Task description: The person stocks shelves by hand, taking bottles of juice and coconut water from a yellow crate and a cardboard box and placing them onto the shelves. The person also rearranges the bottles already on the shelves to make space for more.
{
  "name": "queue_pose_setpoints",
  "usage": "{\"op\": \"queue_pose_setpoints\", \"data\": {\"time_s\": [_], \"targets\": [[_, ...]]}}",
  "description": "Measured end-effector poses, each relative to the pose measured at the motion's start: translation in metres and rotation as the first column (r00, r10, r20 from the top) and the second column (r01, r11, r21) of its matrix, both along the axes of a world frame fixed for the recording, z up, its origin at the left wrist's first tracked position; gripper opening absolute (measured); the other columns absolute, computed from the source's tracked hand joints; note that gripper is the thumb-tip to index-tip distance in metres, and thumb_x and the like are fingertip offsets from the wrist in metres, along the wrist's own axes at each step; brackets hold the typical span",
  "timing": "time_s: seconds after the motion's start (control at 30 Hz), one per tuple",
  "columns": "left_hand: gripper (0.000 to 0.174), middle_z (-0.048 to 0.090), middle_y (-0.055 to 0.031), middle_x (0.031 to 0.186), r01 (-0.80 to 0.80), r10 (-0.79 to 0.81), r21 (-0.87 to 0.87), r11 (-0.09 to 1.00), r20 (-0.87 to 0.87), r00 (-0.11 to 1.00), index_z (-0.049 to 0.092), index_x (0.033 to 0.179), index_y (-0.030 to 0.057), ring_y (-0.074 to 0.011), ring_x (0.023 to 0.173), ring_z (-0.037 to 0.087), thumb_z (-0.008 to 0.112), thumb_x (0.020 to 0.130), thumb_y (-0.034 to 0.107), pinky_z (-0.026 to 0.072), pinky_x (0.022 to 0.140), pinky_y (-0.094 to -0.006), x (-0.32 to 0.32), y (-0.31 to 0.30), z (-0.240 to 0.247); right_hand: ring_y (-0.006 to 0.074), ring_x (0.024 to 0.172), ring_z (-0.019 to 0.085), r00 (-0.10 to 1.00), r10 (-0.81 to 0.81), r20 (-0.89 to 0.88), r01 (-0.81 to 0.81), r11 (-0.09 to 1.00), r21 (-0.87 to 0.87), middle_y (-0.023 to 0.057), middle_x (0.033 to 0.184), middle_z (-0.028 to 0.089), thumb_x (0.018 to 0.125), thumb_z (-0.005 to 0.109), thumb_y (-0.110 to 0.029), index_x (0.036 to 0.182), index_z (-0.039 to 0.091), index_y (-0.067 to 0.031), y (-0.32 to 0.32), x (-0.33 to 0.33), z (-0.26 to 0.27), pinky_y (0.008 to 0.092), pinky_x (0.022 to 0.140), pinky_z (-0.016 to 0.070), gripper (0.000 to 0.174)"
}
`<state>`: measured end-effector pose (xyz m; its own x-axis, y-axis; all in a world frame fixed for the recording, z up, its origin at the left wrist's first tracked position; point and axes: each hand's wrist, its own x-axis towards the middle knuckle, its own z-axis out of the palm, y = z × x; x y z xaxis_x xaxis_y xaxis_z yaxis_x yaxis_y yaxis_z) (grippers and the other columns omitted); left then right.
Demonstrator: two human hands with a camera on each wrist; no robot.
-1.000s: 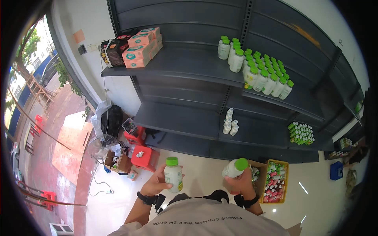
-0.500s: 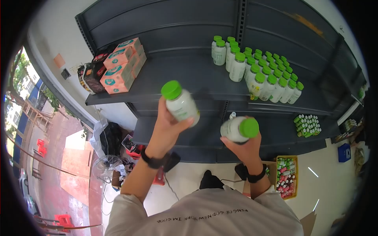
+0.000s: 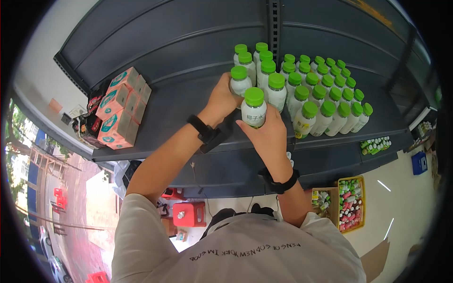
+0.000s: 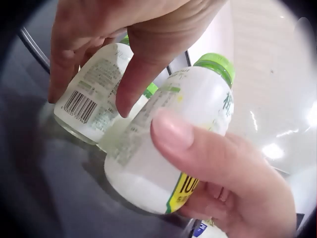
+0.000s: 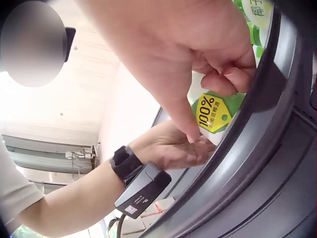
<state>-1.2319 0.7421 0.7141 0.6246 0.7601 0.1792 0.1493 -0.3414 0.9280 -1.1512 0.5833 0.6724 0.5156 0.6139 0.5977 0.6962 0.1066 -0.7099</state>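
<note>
My left hand grips a white coconut water bottle with a green cap, upright at the front of a row on the upper shelf. In the left wrist view, this bottle shows its barcode between fingers and thumb, its base at the shelf surface. Just right of it and nearer the shelf edge, my right hand holds a second coconut water bottle. The right wrist view shows that bottle's yellow 100% label beneath the curled fingers. Behind both hands stand rows of matching bottles.
A block of similar bottles stands to the right on the shelf. Pink tissue packs are stacked at its left end. Below are a red stool, a cardboard box and a yellow crate of bottles.
Both hands have risen from waist height to the upper shelf, each bringing a bottle. The left hand's bottle has moved up and right to the front of a row; the view has come closer to the shelf.
</note>
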Motion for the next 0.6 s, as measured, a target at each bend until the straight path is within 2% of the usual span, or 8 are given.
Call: {"op": "queue_pose_setpoints", "data": {"time_s": [0.1, 0.2, 0.3, 0.4, 0.5, 0.6], "targets": [[0.081, 0.061, -0.0185, 0.133, 0.059, -0.060, 0.031, 0.998, 0.052, 0.997, 0.039, 0.145, 0.0000, -0.0291, 0.126, 0.060, 0.084, 0.078, 0.006, 0.0492, 0.104, -0.0374, 0.007, 0.003, -0.001, 0.0438, 0.098, 0.067, 0.997, -0.067, 0.029, 0.066, 0.997, 0.039, 0.0217, 0.115, 0.064, 0.073, 0.089, -0.029, 0.123, 0.056, 0.0020, 0.013, -0.002, -0.004, 0.0480, 0.079, 0.0571, 0.067], [0.085, 0.055, -0.0199, 0.140, 0.129, -0.133, 0.050, 0.990, 0.076, 0.988, 0.034, 0.148, 0.0000, -0.0286, 0.131, 0.055, 0.083, 0.080, 0.007, 0.0474, 0.107, -0.0377, 0.014, 0.014, -0.006, 0.0438, 0.096, 0.067, 0.987, -0.144, 0.071, 0.140, 0.989, 0.049, 0.0226, 0.113, 0.064, 0.073, 0.090, -0.032, 0.122, 0.056, 0.0031, 0.020, -0.006, -0.006, 0.0475, 0.077, 0.0576, 0.069], [0.084, 0.043, -0.0213, 0.151, 0.267, -0.258, -0.155, 0.951, 0.073, 0.963, 0.024, 0.156, 0.0003, -0.0277, 0.144, 0.041, 0.076, 0.090, 0.013, 0.0356, 0.117, -0.0392, 0.007, 0.019, -0.002, 0.0442, 0.095, 0.068, 0.968, -0.227, 0.110, 0.229, 0.973, -0.006, 0.0244, 0.111, 0.064, 0.073, 0.090, -0.036, 0.121, 0.055, 0.0047, 0.026, -0.013, -0.008, 0.0472, 0.076, 0.0577, 0.072], [0.079, 0.037, -0.0163, 0.156, 0.357, -0.238, -0.497, 0.791, 0.288, 0.928, 0.022, 0.158, 0.0056, -0.0243, 0.149, 0.032, 0.067, 0.099, 0.032, 0.0263, 0.122, -0.0396, -0.018, 0.023, 0.009, 0.0448, 0.092, 0.068, 0.929, -0.343, 0.137, 0.354, 0.933, -0.069, 0.0262, 0.106, 0.065, 0.074, 0.089, -0.040, 0.118, 0.055, 0.0060, 0.030, -0.024, -0.005, 0.0476, 0.075, 0.0577, 0.072], [0.076, 0.037, -0.0092, 0.157, 0.556, -0.390, -0.442, 0.704, 0.413, 0.823, 0.019, 0.161, 0.0116, -0.0220, 0.148, 0.032, 0.050, 0.105, 0.053, 0.0257, 0.120, -0.0396, -0.027, 0.021, 0.002, 0.0453, 0.091, 0.069, 0.893, -0.422, 0.156, 0.442, 0.887, -0.132, 0.0292, 0.100, 0.067, 0.075, 0.088, -0.041, 0.110, 0.059, 0.0071, 0.038, -0.031, 0.004, 0.0490, 0.075, 0.0564, 0.066], [0.077, 0.039, -0.0073, 0.154, 0.665, -0.464, -0.396, 0.633, 0.493, 0.736, 0.016, 0.160, 0.0168, -0.0203, 0.145, 0.035, 0.046, 0.104, 0.060, 0.0322, 0.116, -0.0396, -0.021, 0.004, -0.005, 0.0459, 0.086, 0.069, 0.855, -0.475, 0.208, 0.510, 0.842, -0.177, 0.0301, 0.089, 0.069, 0.076, 0.087, -0.041, 0.098, 0.062, 0.0078, 0.045, -0.038, 0.009, 0.0504, 0.073, 0.0554, 0.059]]}}
